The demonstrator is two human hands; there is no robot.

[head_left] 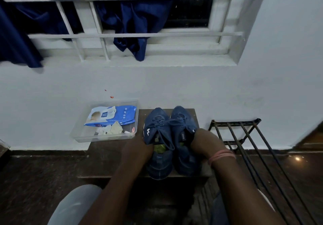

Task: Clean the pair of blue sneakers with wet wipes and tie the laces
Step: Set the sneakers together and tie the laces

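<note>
Your left hand (138, 147) holds the left sneaker (158, 142) at its opening; your right hand (204, 143) grips the right sneaker (183, 137), both on the table (104, 156).

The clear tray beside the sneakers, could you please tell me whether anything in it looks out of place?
Crumpled wipes lie loose in the clear tray in front of the wipes pack; they look used, not rubbish-binned.

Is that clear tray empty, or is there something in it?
Not empty. The clear tray holds a blue wipes pack and some crumpled wipes in front of it.
</note>
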